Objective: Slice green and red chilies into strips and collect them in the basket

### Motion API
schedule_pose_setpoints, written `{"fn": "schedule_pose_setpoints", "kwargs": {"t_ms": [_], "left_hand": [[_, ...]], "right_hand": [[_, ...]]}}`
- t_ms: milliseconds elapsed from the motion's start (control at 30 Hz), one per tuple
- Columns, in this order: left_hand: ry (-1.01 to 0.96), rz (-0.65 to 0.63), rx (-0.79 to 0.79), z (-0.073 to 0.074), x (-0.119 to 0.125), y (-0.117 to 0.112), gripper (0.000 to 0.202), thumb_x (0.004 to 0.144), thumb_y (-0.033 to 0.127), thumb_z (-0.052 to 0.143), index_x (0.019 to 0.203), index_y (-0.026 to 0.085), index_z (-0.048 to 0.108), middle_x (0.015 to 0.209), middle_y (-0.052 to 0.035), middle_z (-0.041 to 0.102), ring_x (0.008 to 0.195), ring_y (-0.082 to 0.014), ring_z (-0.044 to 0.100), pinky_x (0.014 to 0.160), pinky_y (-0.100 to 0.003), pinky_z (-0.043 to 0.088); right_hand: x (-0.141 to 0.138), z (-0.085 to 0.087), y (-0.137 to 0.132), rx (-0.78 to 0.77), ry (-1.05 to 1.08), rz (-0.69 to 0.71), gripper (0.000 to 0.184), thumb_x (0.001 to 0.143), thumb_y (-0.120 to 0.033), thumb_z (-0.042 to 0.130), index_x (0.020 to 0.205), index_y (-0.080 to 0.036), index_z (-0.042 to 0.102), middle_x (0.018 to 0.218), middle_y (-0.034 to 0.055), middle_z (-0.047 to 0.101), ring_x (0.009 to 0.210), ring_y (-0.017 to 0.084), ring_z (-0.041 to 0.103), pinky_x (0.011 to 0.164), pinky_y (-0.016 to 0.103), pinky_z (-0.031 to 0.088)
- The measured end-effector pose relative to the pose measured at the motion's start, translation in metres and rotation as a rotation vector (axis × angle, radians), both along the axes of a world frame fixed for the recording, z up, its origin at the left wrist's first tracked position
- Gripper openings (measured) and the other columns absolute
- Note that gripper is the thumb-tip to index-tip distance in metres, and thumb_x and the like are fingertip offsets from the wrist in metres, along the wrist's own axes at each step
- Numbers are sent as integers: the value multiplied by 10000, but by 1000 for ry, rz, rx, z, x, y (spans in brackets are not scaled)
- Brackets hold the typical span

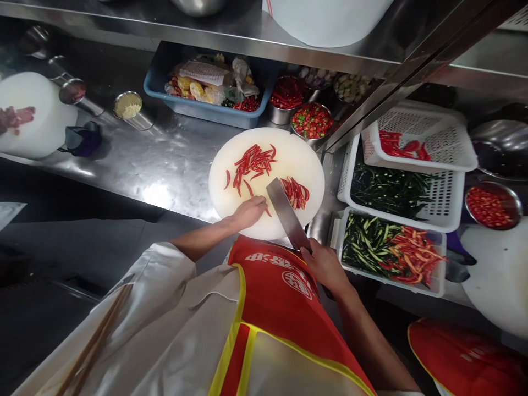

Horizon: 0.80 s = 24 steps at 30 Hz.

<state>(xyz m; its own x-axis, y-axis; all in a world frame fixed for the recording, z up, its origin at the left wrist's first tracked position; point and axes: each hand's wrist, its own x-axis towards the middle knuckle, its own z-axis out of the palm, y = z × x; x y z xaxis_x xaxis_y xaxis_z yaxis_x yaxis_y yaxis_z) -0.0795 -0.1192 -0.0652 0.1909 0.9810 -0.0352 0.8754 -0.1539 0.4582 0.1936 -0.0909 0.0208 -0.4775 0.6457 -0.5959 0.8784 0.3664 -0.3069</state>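
A round white cutting board (225,206) lies on the steel counter before me. My right hand (324,263) is wrapped round the handle of a cleaver (284,212), whose broad blade lies over the board. With fingers pinched together, my left hand (251,212) rests at the board's near edge, holding a red chili (268,212) whose tip shows by the fingertips. Whole red chilies (252,162) form a loose pile toward the back of the board. Right of the blade sits a heap of split red chilies (297,193), with pale insides showing.
Behind the board stand a blue bin (198,113) of bagged food and a steel pot of chopped chilies (311,121). White baskets (451,206) and a tray of cut peppers (391,250) are at right. A steel shelf (231,38) overhangs the counter. Another person's red apron (466,357) shows lower right.
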Motion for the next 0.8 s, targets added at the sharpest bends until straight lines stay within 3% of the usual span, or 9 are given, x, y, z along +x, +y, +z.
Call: {"fn": "schedule_pose_setpoints", "kwargs": {"t_ms": [200, 433, 800], "left_hand": [[-61, -36, 112, -5, 1, -18, 293, 979, 189, 376, 992, 180, 669, 1014, -71, 628, 970, -175, 573, 927, -315, 477], [-97, -90, 144, -5, 2, -10, 307, 990, 201, 371, 963, 179, 676, 1009, -61, 641, 991, -171, 584, 902, -293, 500], [-99, -46, 178, -16, 7, -9, 274, 981, 212, 393, 932, 160, 657, 1040, -72, 662, 1003, -179, 595, 928, -326, 510]], "right_hand": [[2, 3, 0, -12, -29, 36, 203, 959, -321, 389, 940, -180, 533, 791, 77, 691, 715, 202, 631, 607, 284, 245], [4, 11, 0, -44, -40, 79, 220, 969, -330, 366, 926, -184, 525, 829, 90, 704, 756, 212, 648, 621, 286, 264], [19, 14, 8, -73, -70, 188, 227, 982, -312, 358, 1003, -161, 526, 867, 112, 710, 786, 209, 663, 638, 279, 297]]}}
